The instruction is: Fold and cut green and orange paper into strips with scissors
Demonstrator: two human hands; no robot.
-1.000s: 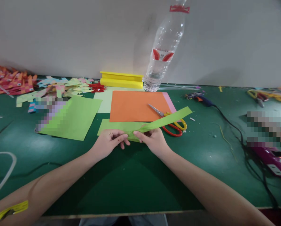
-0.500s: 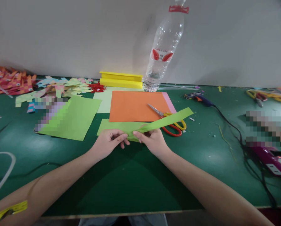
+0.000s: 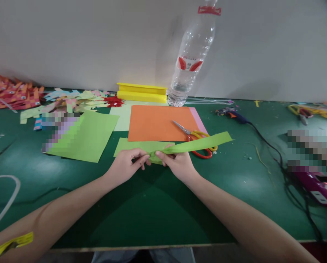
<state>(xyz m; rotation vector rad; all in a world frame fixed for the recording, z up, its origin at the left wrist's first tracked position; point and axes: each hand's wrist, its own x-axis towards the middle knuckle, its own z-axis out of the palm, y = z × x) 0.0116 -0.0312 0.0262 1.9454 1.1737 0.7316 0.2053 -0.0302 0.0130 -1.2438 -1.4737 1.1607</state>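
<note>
My left hand (image 3: 126, 166) and my right hand (image 3: 178, 164) meet at the middle of the green table (image 3: 152, 212), both pinching a long light green paper strip (image 3: 199, 143). The strip runs from my fingers up and to the right, its free end lifted over the scissors (image 3: 197, 140) with red and yellow handles. Another green paper piece (image 3: 136, 145) lies flat under my hands. Behind it is an orange sheet (image 3: 159, 122).
A clear plastic bottle (image 3: 189, 62) and a yellow box (image 3: 141, 93) stand by the wall. A large green sheet (image 3: 89, 137) and piles of woven paper scraps (image 3: 67, 102) lie left. A glue gun (image 3: 234, 115) with its black cord and a purple device (image 3: 316, 188) are on the right.
The strip's free end has swung down and to the right, now lying flatter across the scissors. Both hands stay where they were, still pinching it.
</note>
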